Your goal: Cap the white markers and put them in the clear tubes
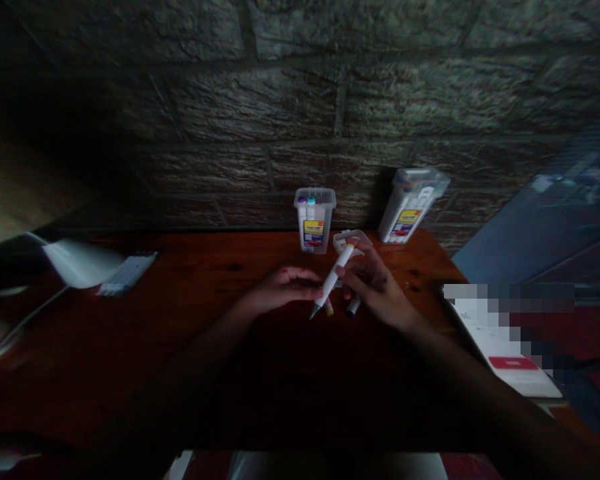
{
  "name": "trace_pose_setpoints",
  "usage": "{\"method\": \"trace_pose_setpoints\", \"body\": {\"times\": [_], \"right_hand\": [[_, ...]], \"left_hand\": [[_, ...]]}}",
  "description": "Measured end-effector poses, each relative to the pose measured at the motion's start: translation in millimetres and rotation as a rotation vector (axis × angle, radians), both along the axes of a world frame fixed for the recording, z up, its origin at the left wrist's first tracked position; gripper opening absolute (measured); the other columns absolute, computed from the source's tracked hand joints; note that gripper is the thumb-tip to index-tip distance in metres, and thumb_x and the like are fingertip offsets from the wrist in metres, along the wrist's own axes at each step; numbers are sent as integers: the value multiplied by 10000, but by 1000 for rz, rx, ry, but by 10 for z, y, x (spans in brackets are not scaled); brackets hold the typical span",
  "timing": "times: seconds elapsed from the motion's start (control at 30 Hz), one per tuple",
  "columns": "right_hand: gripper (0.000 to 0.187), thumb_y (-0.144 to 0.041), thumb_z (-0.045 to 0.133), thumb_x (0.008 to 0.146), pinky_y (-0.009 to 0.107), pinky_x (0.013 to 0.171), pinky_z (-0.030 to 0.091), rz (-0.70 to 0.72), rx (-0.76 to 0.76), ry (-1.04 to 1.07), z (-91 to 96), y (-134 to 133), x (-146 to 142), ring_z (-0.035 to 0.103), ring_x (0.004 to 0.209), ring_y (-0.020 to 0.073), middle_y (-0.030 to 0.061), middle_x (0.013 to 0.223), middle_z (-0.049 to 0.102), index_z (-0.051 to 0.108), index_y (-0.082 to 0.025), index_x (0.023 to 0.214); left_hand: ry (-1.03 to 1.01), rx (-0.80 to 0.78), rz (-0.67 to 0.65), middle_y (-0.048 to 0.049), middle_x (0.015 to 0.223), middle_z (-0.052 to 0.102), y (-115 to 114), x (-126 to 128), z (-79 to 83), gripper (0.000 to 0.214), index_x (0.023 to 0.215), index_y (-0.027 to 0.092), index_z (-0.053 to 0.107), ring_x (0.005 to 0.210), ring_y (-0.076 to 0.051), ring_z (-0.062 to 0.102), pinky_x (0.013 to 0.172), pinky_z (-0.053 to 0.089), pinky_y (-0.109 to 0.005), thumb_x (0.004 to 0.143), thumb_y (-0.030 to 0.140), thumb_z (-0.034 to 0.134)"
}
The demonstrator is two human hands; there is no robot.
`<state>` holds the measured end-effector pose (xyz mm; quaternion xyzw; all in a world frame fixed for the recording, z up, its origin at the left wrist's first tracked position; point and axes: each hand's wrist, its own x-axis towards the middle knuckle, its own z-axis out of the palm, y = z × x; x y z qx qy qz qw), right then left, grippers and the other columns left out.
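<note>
A white marker (334,277) slants above the table, its dark bare tip at the lower left and a yellow band at the upper end. My right hand (383,290) is closed around its upper part. My left hand (285,288) meets the marker near the tip, thumb and fingers pinched at its side. Just below lie a yellow-ended marker (329,311), partly hidden, and a dark-ended marker (353,307). Behind my right hand is a clear plastic lid (359,237). An open clear case (315,230) with purple- and teal-capped markers stands beyond the hands.
A second, lidded marker case (411,207) stands tilted by the brick wall (260,100). On the left are a white lamp-like object (80,262) and a flat pack (129,273) on the wooden table (205,263). White papers (505,340) lie at the right edge.
</note>
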<state>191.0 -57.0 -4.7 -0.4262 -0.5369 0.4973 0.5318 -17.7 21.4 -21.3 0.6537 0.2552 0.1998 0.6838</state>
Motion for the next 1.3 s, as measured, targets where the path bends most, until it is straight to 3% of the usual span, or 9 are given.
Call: {"method": "trace_pose_setpoints", "body": {"times": [0.13,0.23,0.4,0.53,0.8,1.0,1.13,1.23,1.3], "right_hand": [[753,-255,780,781,226,479,490,85,11,30,16,-34,-48,618,596,110,-23,880,664,341,-308,1391],[756,-232,777,778,235,486,496,96,-6,72,45,-46,-58,620,598,120,-22,854,663,352,-301,1401],[628,-255,741,789,214,483,475,-80,-37,177,75,-15,22,554,547,95,-64,736,610,431,-303,1333],[505,-236,701,772,238,536,522,-178,-96,361,98,30,118,612,604,108,-64,810,630,489,-311,1224],[545,-234,714,750,286,608,558,-77,-162,419,131,12,116,685,661,148,-44,866,683,472,-321,1231],[529,-84,625,676,211,553,470,-24,-196,564,191,33,156,517,559,84,-53,764,636,558,-280,1162],[272,-333,659,776,241,510,443,35,-262,688,244,51,221,430,514,100,-40,653,545,622,-221,1022],[467,-645,621,817,228,433,366,70,-267,710,240,55,265,331,448,92,-64,552,412,645,-200,956],[542,-712,589,819,209,393,302,88,-265,722,216,59,288,238,413,80,-87,512,329,657,-191,949]], "left_hand": [[4,-54,-35,-69,956,781,3,-12,-18,371,977,154,742,850,-196,720,854,532,-348,692,363,857],[1,-30,-23,-73,967,778,6,-9,-32,371,982,152,742,861,-195,715,840,526,-329,704,373,851],[-59,33,35,-62,816,762,6,24,-45,354,930,137,743,748,-160,690,778,513,-296,798,465,765],[-118,23,24,-69,798,755,21,41,-66,380,929,119,743,708,-142,677,734,506,-272,818,481,748],[-124,0,48,-74,799,753,25,43,-82,390,932,113,739,706,-144,674,723,504,-273,813,484,754],[-123,-2,62,-68,787,746,15,55,-65,393,926,110,732,695,-143,665,719,501,-276,803,483,761],[-127,2,63,-70,782,746,19,56,-64,379,919,112,728,694,-142,665,715,500,-275,815,476,750],[-123,-7,52,-71,783,746,17,59,-57,387,924,111,727,694,-142,666,708,503,-273,810,479,755],[-128,-9,49,-68,779,744,17,61,-54,386,919,110,728,694,-139,665,708,504,-271,807,478,760]]}}
